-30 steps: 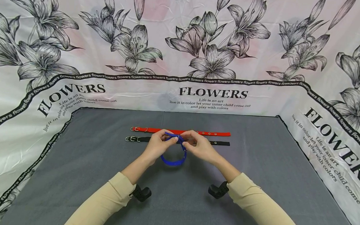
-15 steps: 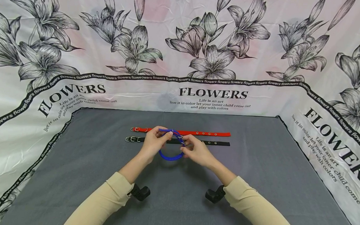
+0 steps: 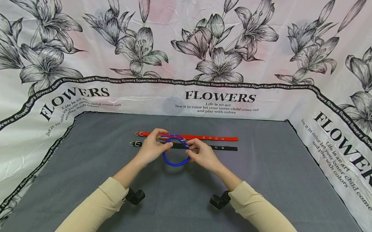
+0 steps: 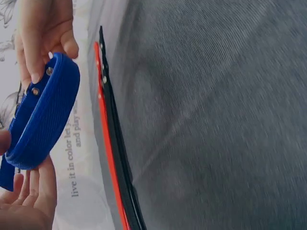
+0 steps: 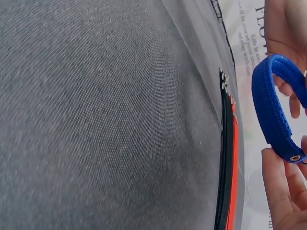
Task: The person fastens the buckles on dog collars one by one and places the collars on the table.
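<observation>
A blue pet collar (image 3: 175,164), its strap run into a loop with a metal buckle near the top right, is held above the table. My left hand (image 3: 151,145) holds the loop's left side lightly between thumb and fingers. On the right side, my right hand (image 3: 204,155) pinches the band near the buckle. Metal eyelets and a loose strap end show on the blue collar (image 4: 55,115) in the left wrist view. Behind the hands a red collar (image 3: 194,137) and a black collar (image 3: 229,148) lie straight and parallel, partly hidden.
Grey cloth (image 3: 182,211) covers the table. Printed floral fabric (image 3: 217,107) stands along the back and both sides. A black wrist camera (image 3: 135,197) juts from the left cuff, another black wrist camera (image 3: 220,200) from the right.
The left hand has shifted left and its grip has moved from the loop's top to its left side. The loop looks rounder and sits slightly left and lower-tilted. The right hand stays by the buckle.
</observation>
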`<state>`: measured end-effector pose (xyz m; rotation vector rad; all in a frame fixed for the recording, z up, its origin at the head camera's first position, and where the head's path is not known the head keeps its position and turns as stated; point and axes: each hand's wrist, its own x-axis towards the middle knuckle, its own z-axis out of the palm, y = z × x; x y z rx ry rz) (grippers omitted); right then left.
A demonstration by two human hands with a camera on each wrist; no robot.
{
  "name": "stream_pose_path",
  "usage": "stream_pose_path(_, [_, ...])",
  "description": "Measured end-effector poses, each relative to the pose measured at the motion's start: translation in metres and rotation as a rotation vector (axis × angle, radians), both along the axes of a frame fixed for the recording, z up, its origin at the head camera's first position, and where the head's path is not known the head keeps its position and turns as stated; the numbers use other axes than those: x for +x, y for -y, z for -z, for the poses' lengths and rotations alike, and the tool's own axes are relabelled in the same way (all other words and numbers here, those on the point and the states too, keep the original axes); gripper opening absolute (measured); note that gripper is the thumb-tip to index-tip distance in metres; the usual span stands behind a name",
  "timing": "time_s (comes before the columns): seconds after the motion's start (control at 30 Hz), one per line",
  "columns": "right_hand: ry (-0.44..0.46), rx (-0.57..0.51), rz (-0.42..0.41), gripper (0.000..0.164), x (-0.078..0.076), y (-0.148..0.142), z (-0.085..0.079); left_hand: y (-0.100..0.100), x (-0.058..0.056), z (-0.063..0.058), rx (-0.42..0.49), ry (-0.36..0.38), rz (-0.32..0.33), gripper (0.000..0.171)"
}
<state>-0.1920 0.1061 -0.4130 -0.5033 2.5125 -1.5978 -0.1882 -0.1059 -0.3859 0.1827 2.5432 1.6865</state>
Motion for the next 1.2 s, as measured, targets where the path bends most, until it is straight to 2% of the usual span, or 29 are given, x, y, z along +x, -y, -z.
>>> stream_pose_path(0.1, [0.023,0.011,-0.007,0.026,0.0,0.003,-0.002,0.006,0.0,0.001,-0.098,-0.055,0.024,0.047])
stream_pose_path(0.23, [0.045,0.027,0.003,0.024,0.002,0.008,-0.004,0.015,0.001,0.006,-0.171,-0.099,0.039,0.041])
stream_pose_path(0.6, [0.048,0.108,-0.009,0.024,0.003,0.032,-0.002,0.041,0.004,0.015,-0.395,-0.257,-0.035,0.027])
stream_pose_path(0.7, [0.055,0.117,-0.007,0.024,0.003,0.041,0.0,0.048,0.005,0.017,-0.428,-0.255,-0.055,0.026])
stream_pose_path(0.83, [0.051,0.131,-0.002,0.021,0.003,0.052,0.001,0.058,0.009,0.019,-0.444,-0.214,-0.073,0.026])
stream_pose_path(1.03, [0.002,0.173,0.007,0.018,0.002,0.068,0.007,0.07,0.013,0.02,-0.48,-0.173,-0.124,0.025])
stream_pose_path(1.2, [-0.074,0.226,0.019,0.016,0.004,0.082,0.01,0.08,0.016,0.021,-0.546,-0.132,-0.184,0.024])
